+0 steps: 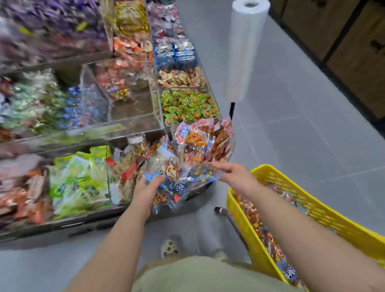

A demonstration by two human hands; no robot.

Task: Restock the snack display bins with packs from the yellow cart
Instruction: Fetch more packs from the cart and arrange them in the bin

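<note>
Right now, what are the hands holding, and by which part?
A bunch of small blue-trimmed clear plastic snack packs: the left hand grips its lower left side, the right hand pinches its right end.

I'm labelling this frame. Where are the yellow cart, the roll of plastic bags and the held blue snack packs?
yellow cart (327,217): head view, its perforated far wall.
roll of plastic bags (245,46): head view, middle of the roll's side.
blue snack packs (178,186): head view, wrapper at the bunch's middle.
</note>
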